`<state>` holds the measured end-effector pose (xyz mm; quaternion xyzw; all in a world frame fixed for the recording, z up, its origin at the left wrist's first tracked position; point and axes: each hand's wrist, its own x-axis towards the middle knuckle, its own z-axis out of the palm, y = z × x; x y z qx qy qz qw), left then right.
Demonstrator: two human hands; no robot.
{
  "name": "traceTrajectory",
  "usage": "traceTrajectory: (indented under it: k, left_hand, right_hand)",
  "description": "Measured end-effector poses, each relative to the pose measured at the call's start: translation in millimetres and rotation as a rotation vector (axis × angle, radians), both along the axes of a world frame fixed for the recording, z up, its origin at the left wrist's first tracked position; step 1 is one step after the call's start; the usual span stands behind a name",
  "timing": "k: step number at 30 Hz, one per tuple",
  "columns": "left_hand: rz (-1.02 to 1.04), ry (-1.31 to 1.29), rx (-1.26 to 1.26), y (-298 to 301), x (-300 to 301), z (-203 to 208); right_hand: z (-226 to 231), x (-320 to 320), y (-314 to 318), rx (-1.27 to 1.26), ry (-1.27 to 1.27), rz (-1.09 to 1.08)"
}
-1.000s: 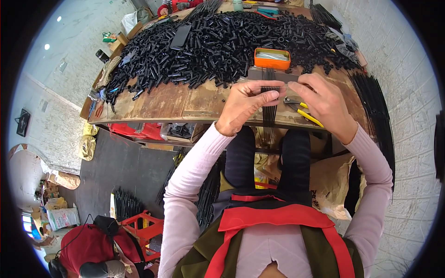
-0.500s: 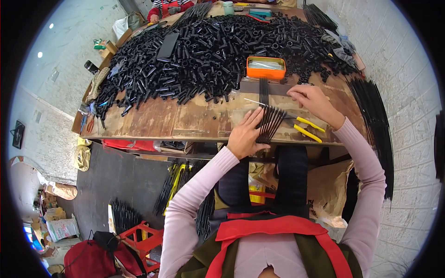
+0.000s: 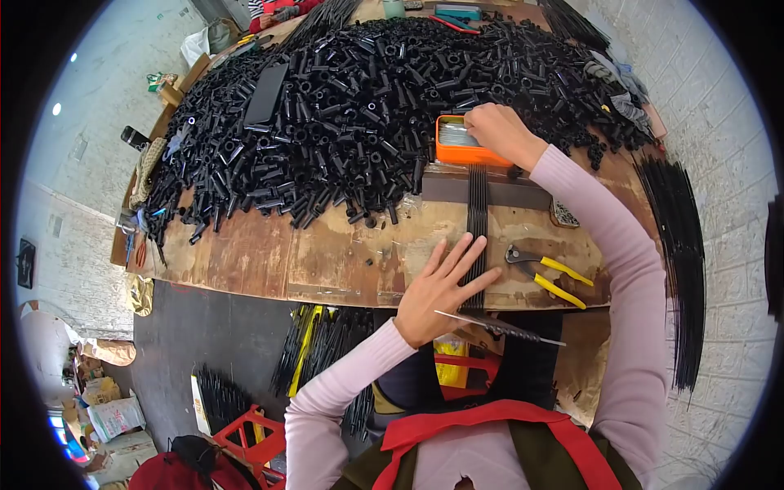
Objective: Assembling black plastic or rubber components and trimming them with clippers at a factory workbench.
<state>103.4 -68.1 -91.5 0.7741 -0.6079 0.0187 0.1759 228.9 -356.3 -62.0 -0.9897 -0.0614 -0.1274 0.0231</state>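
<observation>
My left hand (image 3: pixel 441 296) lies flat near the table's front edge, fingers spread across a row of thin black rods (image 3: pixel 477 200). Below its palm, a thin silver wire (image 3: pixel 447 315) passes crosswise by the near ends of the rods, at the table edge. My right hand (image 3: pixel 500 131) reaches into an orange box (image 3: pixel 467 155) holding pale, thin wires (image 3: pixel 454 133). Its fingers are curled down among them, and the fingertips are hidden. Yellow-handled pliers (image 3: pixel 563 282) lie on the table to the right of the rods.
A large heap of short black tubes (image 3: pixel 351 114) covers the far table, with a dark phone-like slab (image 3: pixel 266 94) on it. A small tray of metal bits (image 3: pixel 563 214) sits under my right forearm. Long black rods (image 3: pixel 674 269) hang over the right edge. Another person's sleeve (image 3: pixel 306 5) shows far off.
My right hand has moved away from the rods up to the orange box. The rods, fanned out before, now lie in a straight row under my left hand. The view has shifted.
</observation>
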Motion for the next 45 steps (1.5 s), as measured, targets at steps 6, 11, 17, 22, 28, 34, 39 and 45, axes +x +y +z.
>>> traceTrajectory:
  k: [6, 11, 17, 22, 28, 34, 39, 45]
  left_hand:
    - [-0.007, -0.049, 0.039, -2, 2, -2]
    - [-0.003, 0.056, -0.040, 0, 1, 2]
    - [-0.004, 0.083, 0.026, 0, 1, 7]
    - [0.002, 0.043, 0.030, 0, 0, 4]
    - [0.014, -0.008, 0.026, 0, -1, 3]
    - [0.009, 0.009, 0.025, 1, 0, 5]
    - [-0.009, 0.087, 0.062, 1, 0, 13]
    - [-0.009, 0.133, -0.010, 1, 0, 5]
  right_hand:
    - [24, -12, -4, 0.182, 0.016, -0.005]
    - [29, -74, 13, 0.118, -0.124, 0.096]
    - [0, -132, 6, 0.104, -0.065, 0.140]
    - [1, -139, 1, 0.089, -0.010, 0.098]
    - [4, -135, 7, 0.060, -0.023, 0.096]
    - [3, -129, 10, 0.058, -0.042, 0.125]
    - [-8, -115, -7, 0.083, -0.107, 0.185]
    - [-4, -104, -2, 0.072, -0.147, 0.238]
